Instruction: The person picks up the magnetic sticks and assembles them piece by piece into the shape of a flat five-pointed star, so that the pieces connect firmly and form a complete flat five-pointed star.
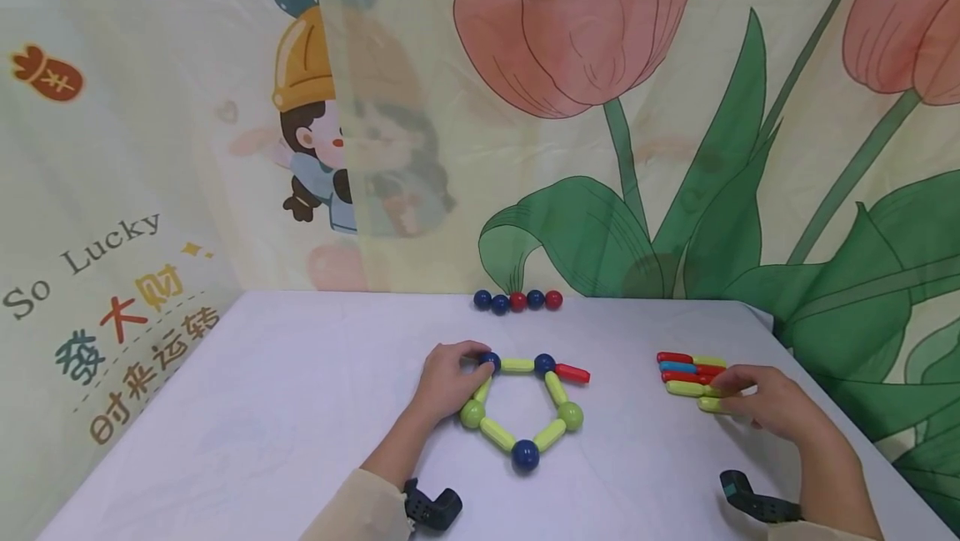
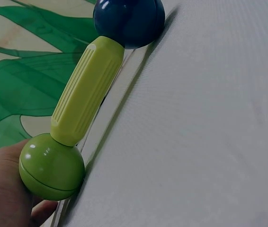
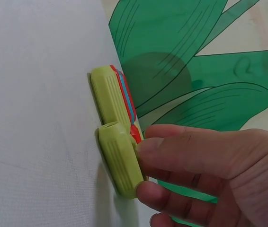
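Observation:
A five-sided ring of magnetic rods and balls lies on the white table, made of yellow-green rods [image 1: 517,365] with blue and green balls at the corners. A red rod [image 1: 573,373] sticks out rightward from its upper right blue ball [image 1: 545,364]. My left hand [image 1: 448,383] pinches the upper left blue ball [image 1: 491,360] between thumb and fingers. At the right, my right hand [image 1: 768,399] pinches a yellow-green rod [image 3: 120,161] at the near side of a group of rods. Another yellow-green rod [image 3: 109,94] lies beside it. Fingers partly hide the rods' right ends.
Behind the ring, a row of blue and red balls [image 1: 517,302] sits at the table's back edge. Red, blue and yellow-green rods [image 1: 678,367] lie together at the right. A patterned cloth backdrop [image 1: 405,107] rises behind the table. Each wrist wears a black camera [image 1: 435,509].

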The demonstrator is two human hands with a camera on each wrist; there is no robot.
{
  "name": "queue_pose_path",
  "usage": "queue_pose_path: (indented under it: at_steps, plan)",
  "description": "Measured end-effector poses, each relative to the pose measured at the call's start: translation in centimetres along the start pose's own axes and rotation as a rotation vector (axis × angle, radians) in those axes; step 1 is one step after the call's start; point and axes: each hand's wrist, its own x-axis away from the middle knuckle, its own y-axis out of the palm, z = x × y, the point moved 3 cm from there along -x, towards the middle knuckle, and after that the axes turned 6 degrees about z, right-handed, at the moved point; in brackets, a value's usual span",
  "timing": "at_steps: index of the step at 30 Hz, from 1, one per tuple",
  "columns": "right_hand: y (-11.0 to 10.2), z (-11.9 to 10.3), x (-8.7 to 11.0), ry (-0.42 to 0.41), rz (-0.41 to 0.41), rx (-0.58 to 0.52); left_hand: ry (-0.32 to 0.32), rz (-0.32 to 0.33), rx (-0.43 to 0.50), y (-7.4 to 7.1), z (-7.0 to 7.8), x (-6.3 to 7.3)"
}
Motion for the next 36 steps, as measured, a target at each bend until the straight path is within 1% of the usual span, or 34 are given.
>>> queue_pose_path:
  at_steps: [10, 13, 18, 23, 36]
  plan:
    - [0.4, 0.4, -0.1, 0.02, -0.013, 0.008, -0.001, -0.001, -0.01, 0.1, 0.1, 0.0]
    - [0.5, 0.7, -0.2, 0.037, -0.019, 0.002, -0.011, -0.003, -0.006, 0.1, 0.1, 0.0]
    - [0.4, 0.8, -0.3, 0.038, -0.015, -0.003, 0.003, 0.0, -0.009, 0.0, 0.2, 0.1]
    - [0.4, 0.8, -0.2, 0.041, -0.015, 0.002, 0.0, 0.002, -0.005, -0.1, 0.2, 0.1]
    - [1.0, 0.1, 0.3, 0.026, -0.09, 0.001, 0.005, -0.003, -0.003, -0.1, 0.1, 0.1]
